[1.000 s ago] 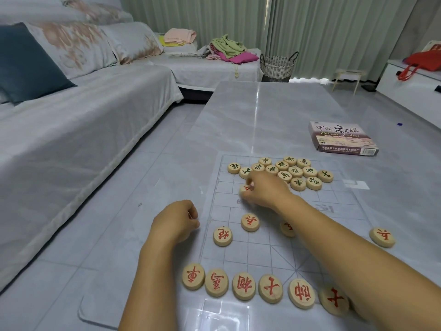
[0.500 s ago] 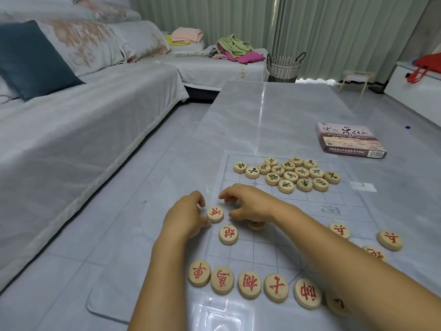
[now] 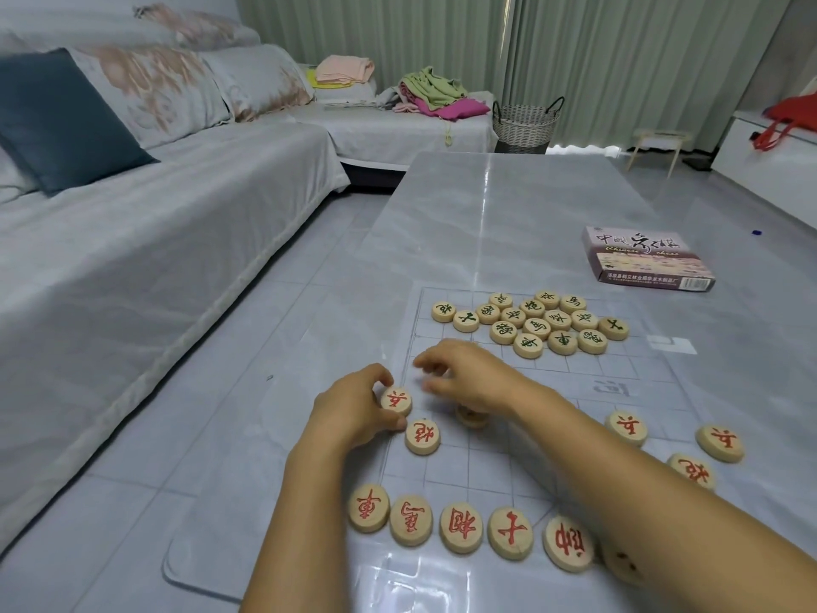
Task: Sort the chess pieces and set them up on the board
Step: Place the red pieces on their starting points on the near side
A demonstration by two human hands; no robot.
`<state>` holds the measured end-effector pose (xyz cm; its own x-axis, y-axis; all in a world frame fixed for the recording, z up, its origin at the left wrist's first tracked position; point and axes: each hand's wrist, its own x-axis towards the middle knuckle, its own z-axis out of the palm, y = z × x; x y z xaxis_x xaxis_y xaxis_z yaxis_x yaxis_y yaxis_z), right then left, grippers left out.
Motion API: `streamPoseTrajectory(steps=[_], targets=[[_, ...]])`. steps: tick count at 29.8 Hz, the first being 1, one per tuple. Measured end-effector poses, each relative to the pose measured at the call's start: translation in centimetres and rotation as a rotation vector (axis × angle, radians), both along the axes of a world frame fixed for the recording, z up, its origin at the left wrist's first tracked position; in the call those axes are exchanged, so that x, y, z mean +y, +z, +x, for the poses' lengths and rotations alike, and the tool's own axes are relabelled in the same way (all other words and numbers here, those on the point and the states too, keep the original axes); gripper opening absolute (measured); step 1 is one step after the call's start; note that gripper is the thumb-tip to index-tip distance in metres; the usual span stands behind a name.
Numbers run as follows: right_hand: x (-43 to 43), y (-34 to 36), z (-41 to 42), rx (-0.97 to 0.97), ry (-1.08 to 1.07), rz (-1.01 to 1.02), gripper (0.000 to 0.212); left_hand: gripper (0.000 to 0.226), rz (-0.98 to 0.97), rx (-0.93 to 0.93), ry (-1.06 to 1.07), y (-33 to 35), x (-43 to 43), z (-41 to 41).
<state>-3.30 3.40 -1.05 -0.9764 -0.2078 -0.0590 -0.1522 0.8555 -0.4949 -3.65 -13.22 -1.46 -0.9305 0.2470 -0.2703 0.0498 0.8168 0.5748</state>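
Grip of left hand (image 3: 353, 409) pinching red piece (image 3: 396, 400), right hand (image 3: 468, 376) loose, empty, blurred — second piece (image 3: 472, 417) beneath half hidden.

Grey-covered sofa (image 3: 168, 241) left; glossy grey table (image 3: 508, 205); pale green curtains (image 3: 574, 59); tiled floor (image 3: 340, 232).

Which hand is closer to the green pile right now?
Right. The right hand hovers just short of the green pile, on its near-left side. The left hand lies further back and left, pinching a red piece.
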Motion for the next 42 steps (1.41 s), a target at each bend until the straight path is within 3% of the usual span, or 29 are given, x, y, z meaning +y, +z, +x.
streamPoseTrajectory(steps=[5, 12, 19, 23, 26, 27, 31, 42], targets=[[6.0, 2.1, 1.5, 0.063, -0.282, -0.255, 0.026, 0.04, 0.009, 0.013, -0.013, -0.2, -0.2, -0.3], [14.0, 1.7, 7.6, 0.026, -0.452, -0.155, 0.016, 0.039, -0.021, 0.022, 0.001, -0.4, -0.1, -0.3], [19.5, 0.8, 14.2, -0.022, -0.682, 0.025, 0.026, 0.051, -0.027, 0.013, 0.004, -0.2, -0.3, -0.3], [20.5, -0.1, 17.2, -0.05, -0.72, 0.027, 0.044, 0.052, -0.098, 0.066, 0.0, -0.3, -0.2, -0.2], [20.4, -0.4, 17.9, -0.064, -0.706, -0.029, 0.088, 0.049, -0.125, 0.091, -0.004, -0.4, 0.0, -0.2], [20.6, -0.7, 17.8, -0.059, -0.7, -0.03, 0.094, 0.047, -0.123, 0.092, -0.004, -0.4, 0.1, -0.2], [20.7, -1.0, 17.4, -0.045, -0.7, -0.027, 0.057, 0.044, -0.126, 0.088, -0.005, -0.3, 0.1, -0.2], [21.4, -1.9, 17.2, 0.009, -0.669, 0.014, 0.045, 0.035, -0.117, 0.069, -0.031, 0.0, 0.5, 0.2]])
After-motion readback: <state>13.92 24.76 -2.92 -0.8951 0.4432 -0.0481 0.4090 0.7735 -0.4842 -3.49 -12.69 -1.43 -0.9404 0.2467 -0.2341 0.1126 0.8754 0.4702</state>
